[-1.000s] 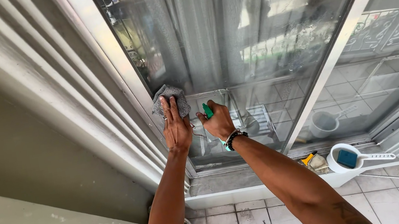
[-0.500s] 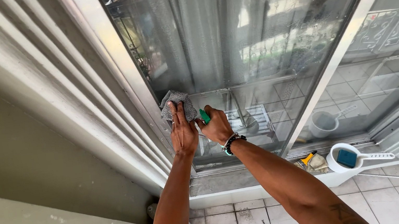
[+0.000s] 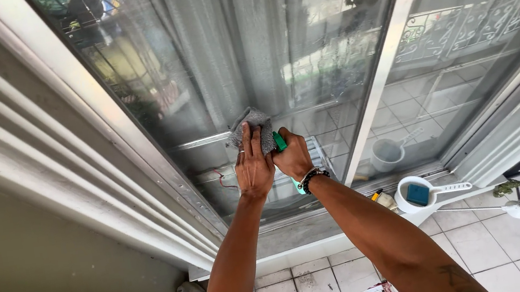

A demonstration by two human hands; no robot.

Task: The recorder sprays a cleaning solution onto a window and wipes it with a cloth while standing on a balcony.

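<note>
Glass door [image 3: 300,44], grey cloth [image 3: 250,127] under left hand [image 3: 253,164]

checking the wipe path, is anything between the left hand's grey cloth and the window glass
Nothing visible. The left hand presses the grey cloth flat on the window glass. The right hand, gripping a green tool, sits beside it, not in between.

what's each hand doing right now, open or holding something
Left hand: open, flat, pressing the grey cloth against the glass door.
Right hand: closed around a green-handled tool.
</note>
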